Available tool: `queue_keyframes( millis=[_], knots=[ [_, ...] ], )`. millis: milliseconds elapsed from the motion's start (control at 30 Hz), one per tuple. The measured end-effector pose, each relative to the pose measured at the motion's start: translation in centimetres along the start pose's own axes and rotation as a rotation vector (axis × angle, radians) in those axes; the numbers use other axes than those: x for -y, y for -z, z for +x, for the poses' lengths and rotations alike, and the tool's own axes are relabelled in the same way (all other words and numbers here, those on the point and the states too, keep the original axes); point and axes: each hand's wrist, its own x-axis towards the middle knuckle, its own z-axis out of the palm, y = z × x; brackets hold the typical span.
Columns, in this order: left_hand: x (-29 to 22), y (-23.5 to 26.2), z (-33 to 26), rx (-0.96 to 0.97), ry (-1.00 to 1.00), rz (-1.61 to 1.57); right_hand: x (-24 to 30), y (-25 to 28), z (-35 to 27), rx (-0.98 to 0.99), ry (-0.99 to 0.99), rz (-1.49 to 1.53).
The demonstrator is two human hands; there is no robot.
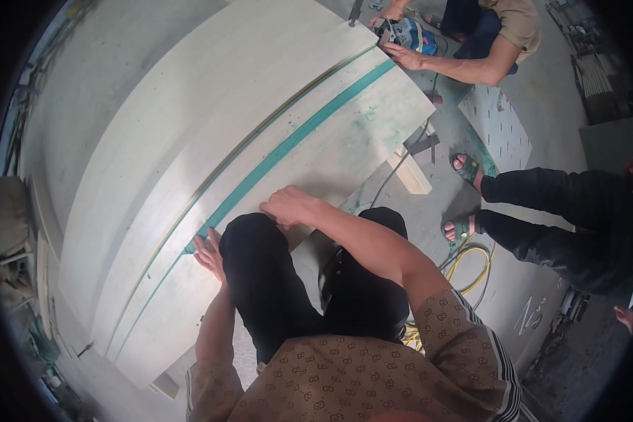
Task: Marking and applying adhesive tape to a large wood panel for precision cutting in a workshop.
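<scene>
A large pale board point(330, 151) lies in front of me, with a broad green strip point(288, 145) running diagonally along it. My left hand point(209, 254) rests at the strip's near-left end, fingers apart and fingertips on the surface. From there, only a thin green line continues toward the lower left. My right hand point(292, 205) is on the board near its close edge, to the right of my left hand. Its fingers are curled; whatever they hold, if anything, is hidden beneath them. A narrow brown groove or edge point(260, 116) runs alongside the strip.
At the far right corner, a co-worker's hands point(404, 56) hold a blue power tool point(418, 36) against the board. Another person in sandals point(465, 167) stands at the right. A cable point(394, 172), a wooden block point(409, 176) and a yellow coiled hose point(475, 271) lie nearby.
</scene>
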Motion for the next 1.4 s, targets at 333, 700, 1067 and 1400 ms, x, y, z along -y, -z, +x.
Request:
queue_keyframes(
  millis=[333,700,1067,1400],
  knots=[
    [0.2,-0.3,0.0,-0.060,-0.045,-0.023,0.0,-0.1,0.2,0.014,-0.021,-0.036],
    [0.2,-0.5,0.0,-0.076,-0.036,0.012,-0.4,-0.4,0.6,0.021,-0.014,0.000],
    [0.6,-1.1,0.1,-0.115,-0.044,0.023,-0.4,-0.5,0.8,0.028,-0.011,0.003],
    [0.7,-1.3,0.1,-0.117,-0.050,0.032,-0.2,0.1,0.1,0.022,-0.014,0.006]
  ],
)
